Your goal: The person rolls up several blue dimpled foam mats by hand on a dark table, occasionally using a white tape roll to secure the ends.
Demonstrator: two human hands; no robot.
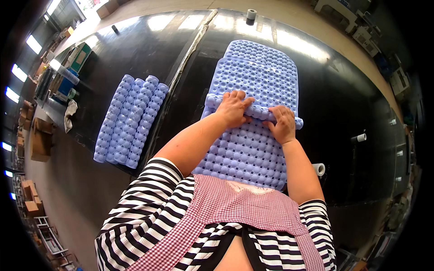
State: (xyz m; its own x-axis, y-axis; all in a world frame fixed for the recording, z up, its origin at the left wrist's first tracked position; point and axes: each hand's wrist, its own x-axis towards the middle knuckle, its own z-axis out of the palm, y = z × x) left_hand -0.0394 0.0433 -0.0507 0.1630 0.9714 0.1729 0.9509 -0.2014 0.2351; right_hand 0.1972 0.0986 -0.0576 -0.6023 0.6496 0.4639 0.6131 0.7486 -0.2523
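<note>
A lavender-blue bath mat (248,153) with rows of round bubbles and small holes lies lengthwise on the black table in front of me. Across its middle runs a rolled part, with more bubbled mat lying flat beyond it. My left hand (233,108) grips the left half of this roll, its fingers curled over the top. At the roll's right half, my right hand (283,123) holds on with bent fingers and the thumb on the near side. To the left lie several rolled mats (130,119) of the same colour, side by side.
A seam (185,63) crosses the black table (343,113). White rolls stand or lie at the far edge (251,16), at the right (360,137) and beside my right forearm (319,170). Boxes and a white cloth (70,115) are at the table's left end.
</note>
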